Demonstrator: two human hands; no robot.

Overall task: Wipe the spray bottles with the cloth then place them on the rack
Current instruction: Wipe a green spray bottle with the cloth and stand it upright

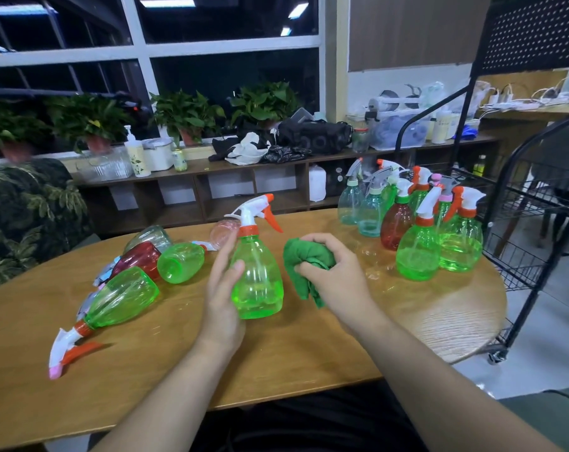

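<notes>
Translucent green plastic spray bottle (257, 278) stands upright, gripped by left hand (223, 288). Right hand (329, 272) clutches bunched green cloth (301, 259) just right of it.

One wide-angle camera, worn on the head, is looking forward and down over the wooden table (309, 353) — sitting close, the table's near edge running past 6 o'clock. The black wire rack (534, 200) is showing at 3 o'clock, the window (231, 76) at 12 o'clock.
</notes>
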